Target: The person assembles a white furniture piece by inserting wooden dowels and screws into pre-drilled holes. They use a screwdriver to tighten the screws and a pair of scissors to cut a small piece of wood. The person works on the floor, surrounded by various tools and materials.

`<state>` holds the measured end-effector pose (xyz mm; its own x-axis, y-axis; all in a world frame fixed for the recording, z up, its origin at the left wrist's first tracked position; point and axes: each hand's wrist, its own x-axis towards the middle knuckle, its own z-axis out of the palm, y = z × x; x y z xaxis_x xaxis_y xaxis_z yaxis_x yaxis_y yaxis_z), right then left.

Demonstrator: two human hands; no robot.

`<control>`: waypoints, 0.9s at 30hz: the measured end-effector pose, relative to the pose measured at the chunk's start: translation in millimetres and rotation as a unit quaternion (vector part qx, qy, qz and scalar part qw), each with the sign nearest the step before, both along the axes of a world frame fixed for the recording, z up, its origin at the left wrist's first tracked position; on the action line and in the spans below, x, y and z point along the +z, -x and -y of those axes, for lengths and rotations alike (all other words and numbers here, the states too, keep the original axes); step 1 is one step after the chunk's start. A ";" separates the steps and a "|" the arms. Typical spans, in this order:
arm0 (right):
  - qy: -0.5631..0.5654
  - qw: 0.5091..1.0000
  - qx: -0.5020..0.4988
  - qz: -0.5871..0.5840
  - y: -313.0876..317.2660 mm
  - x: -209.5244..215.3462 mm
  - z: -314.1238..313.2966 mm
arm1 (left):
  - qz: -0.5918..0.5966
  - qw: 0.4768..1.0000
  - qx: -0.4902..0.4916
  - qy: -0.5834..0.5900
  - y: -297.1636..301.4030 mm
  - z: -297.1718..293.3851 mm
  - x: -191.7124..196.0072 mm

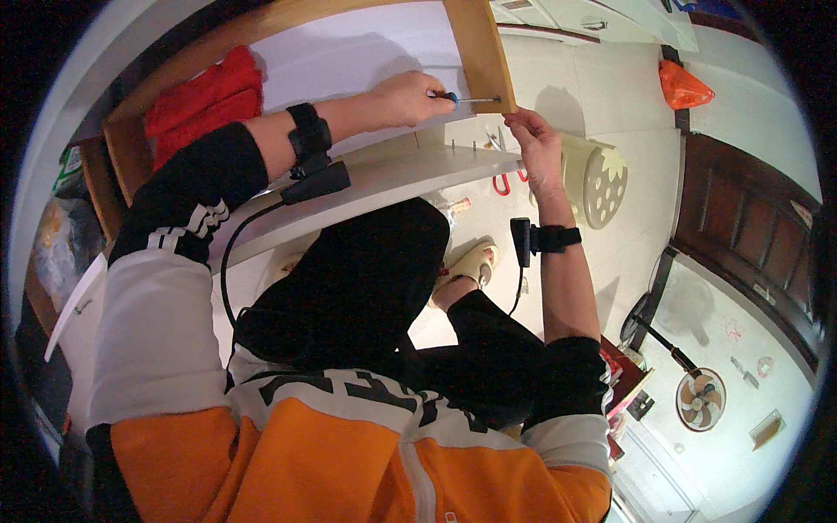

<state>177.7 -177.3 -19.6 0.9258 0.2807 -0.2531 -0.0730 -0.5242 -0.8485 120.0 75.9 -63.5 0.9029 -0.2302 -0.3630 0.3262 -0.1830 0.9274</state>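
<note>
My left hand (410, 99) is closed round a screwdriver (451, 99) with a dark and blue handle. Its metal shaft points right, and the tip meets the end of the wooden side of a drawer (478, 48). The fingers of my right hand (538, 148) are closed at the corner of that same side, just below the tip; what lies under the fingertips is hidden. Nearer to me, a white panel (392, 181) stretches along the drawer's open front, with thin metal pins (475, 146) sticking up from its edge. A red cloth (209, 100) lies at the drawer's left end.
Red-handled scissors (500, 184) are partly visible beyond the panel. On the right stand a beige stool (602, 185) with a holed top and an orange bag (684, 85). Farther off are a fan (700, 398) and a dark door (741, 218). A cable (225, 270) hangs from my left wrist strap.
</note>
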 end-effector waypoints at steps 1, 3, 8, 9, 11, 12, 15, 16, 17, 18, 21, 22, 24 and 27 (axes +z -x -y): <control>0.003 1.000 -0.003 0.003 -0.1 0.2 -0.5 | 0.103 0.993 0.019 -0.055 0.9 0.7 -3.2; -0.005 1.000 -0.007 -0.006 0.2 0.4 -1.3 | 0.286 0.945 0.047 -0.151 3.5 1.2 -9.1; 0.005 1.000 -0.005 0.005 0.4 0.5 -1.2 | 0.049 0.997 -0.011 0.058 4.2 -3.5 -9.7; 0.000 1.000 -0.007 0.001 0.2 0.3 -1.0 | 0.005 0.995 -0.013 0.094 5.0 -3.6 -7.7; 0.001 1.000 -0.005 -0.002 -0.6 0.2 -0.7 | -0.089 0.984 -0.011 0.151 5.0 -4.0 -3.1; 0.009 1.000 -0.002 -0.003 -0.9 0.2 -0.7 | -0.134 0.972 -0.016 0.191 5.0 -4.2 -1.1; 0.003 1.000 0.001 -0.003 -1.3 0.3 -1.6 | -0.304 0.888 -0.018 0.346 5.1 -6.0 1.5; 0.001 1.000 -0.005 -0.004 -1.1 0.5 -2.3 | -0.262 0.906 -0.031 0.330 4.9 -6.3 1.1; -0.008 1.000 -0.005 -0.014 -0.4 1.0 -2.5 | -0.230 0.930 -0.025 0.286 5.3 -6.3 0.2; -0.011 1.000 -0.010 -0.025 -0.1 1.8 -2.5 | -0.195 0.949 -0.021 0.245 5.9 -5.5 -1.2; 0.004 0.999 -0.007 -0.031 -0.1 3.7 -3.2 | -0.091 0.993 -0.013 0.078 6.0 -2.9 -5.4; 0.012 1.000 -0.001 -0.026 -0.5 4.3 -3.2 | 0.031 0.999 0.011 0.039 6.7 -1.9 -6.3; 0.030 0.999 0.003 -0.032 -1.3 4.8 -2.1 | 0.232 0.970 0.044 -0.051 8.9 1.6 -6.6; 0.013 1.000 0.001 -0.027 -2.1 2.8 -1.9 | 0.069 0.996 0.012 0.062 9.7 -0.1 -1.3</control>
